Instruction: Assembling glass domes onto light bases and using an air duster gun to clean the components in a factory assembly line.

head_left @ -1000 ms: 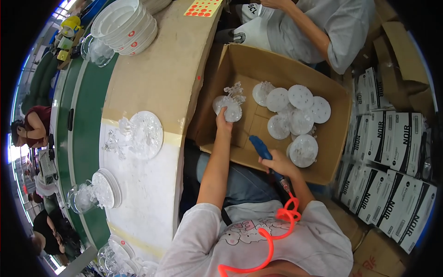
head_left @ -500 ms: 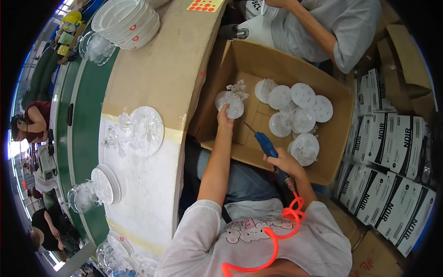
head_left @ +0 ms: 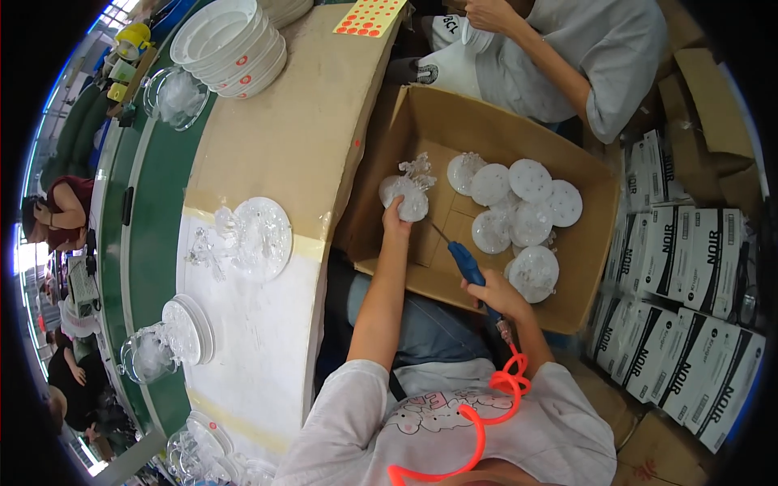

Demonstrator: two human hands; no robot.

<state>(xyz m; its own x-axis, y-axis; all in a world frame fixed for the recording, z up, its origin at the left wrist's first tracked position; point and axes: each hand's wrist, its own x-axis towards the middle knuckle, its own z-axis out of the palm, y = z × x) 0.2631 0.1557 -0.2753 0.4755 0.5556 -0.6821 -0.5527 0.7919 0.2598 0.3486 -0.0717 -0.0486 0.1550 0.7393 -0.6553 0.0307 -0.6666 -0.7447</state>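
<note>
My left hand (head_left: 395,217) is closed on the edge of a round white plastic disc (head_left: 414,206) with clear, spiky plastic pieces on it. It holds the disc over the left part of an open cardboard box (head_left: 486,298). My right hand (head_left: 501,295) grips a blue air blow gun (head_left: 465,263) at the box's near side. The gun's thin metal nozzle points up and left, its tip close to the disc. A coiled orange hose (head_left: 484,423) runs from the gun across my shirt. Several similar white discs (head_left: 531,181) lie heaped in the box's right half.
A worktable (head_left: 251,332) on the left carries a disc with clear pieces (head_left: 263,239). White round housings (head_left: 231,49) are stacked at its far end. Beyond runs a green conveyor (head_left: 134,263) with more parts. A co-worker (head_left: 559,57) sits across the box; printed cartons (head_left: 689,324) stand at right.
The whole view has shifted slightly. Both hands keep their holds, and the disc and blow gun stay in nearly the same place over the box.
</note>
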